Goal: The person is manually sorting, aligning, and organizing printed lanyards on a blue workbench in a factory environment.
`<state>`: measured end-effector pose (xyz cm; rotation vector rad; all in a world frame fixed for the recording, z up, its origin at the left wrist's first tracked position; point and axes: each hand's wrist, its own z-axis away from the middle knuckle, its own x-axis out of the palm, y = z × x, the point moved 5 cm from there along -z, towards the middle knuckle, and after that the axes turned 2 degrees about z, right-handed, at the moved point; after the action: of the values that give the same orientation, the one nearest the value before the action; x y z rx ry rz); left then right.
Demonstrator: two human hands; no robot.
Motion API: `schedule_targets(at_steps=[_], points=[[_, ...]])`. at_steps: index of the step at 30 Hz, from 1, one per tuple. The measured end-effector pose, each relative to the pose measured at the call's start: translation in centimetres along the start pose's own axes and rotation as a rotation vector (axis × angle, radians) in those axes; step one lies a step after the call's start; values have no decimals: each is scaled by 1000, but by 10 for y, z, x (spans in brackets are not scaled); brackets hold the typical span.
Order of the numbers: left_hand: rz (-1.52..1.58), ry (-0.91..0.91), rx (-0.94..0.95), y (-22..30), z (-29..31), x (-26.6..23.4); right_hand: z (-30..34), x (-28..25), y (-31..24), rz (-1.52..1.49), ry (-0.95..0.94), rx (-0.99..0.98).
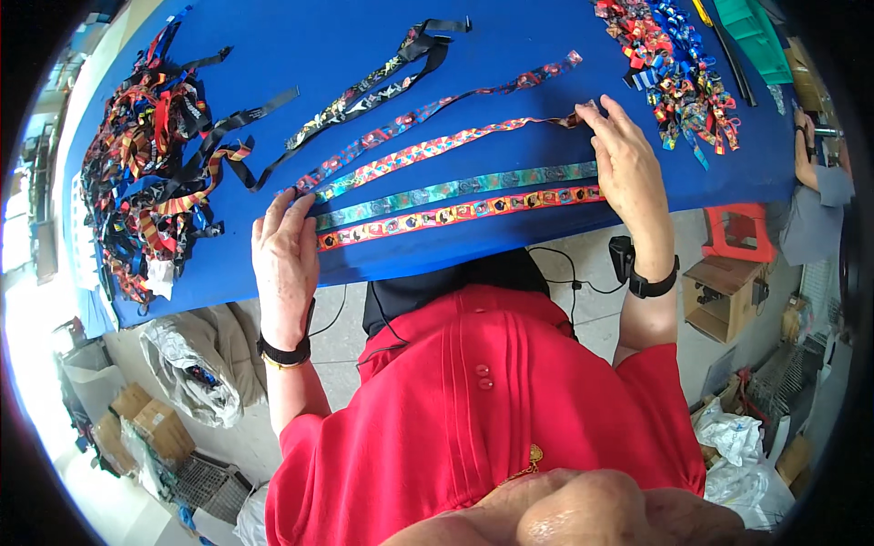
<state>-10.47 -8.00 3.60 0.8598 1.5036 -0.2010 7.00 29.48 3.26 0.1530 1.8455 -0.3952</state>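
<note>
Across the frame's upper centre, patterned straps [446, 216] lie between the left hand [286, 253] and right hand [628, 162], both resting at strap ends, whether pinching I cannot tell, where light, even tension should keep them flat.

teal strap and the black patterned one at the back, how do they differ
Colour: the teal strap is green-blue with darker figures; the black strap is black with a pale pattern.
Pose: the teal strap's visible stretch lies flat and nearly straight between the left hand and right hand; the black strap lies doubled over itself.
Place: the teal strap is nearer the person than the black strap.
Both are patterned and rest on the blue surface.
</note>
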Motion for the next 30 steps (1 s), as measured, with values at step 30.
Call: schedule_targets(at_steps=[30], points=[[-107, 11, 49, -19, 5, -3, 20, 6, 32, -1394, 170, 507]])
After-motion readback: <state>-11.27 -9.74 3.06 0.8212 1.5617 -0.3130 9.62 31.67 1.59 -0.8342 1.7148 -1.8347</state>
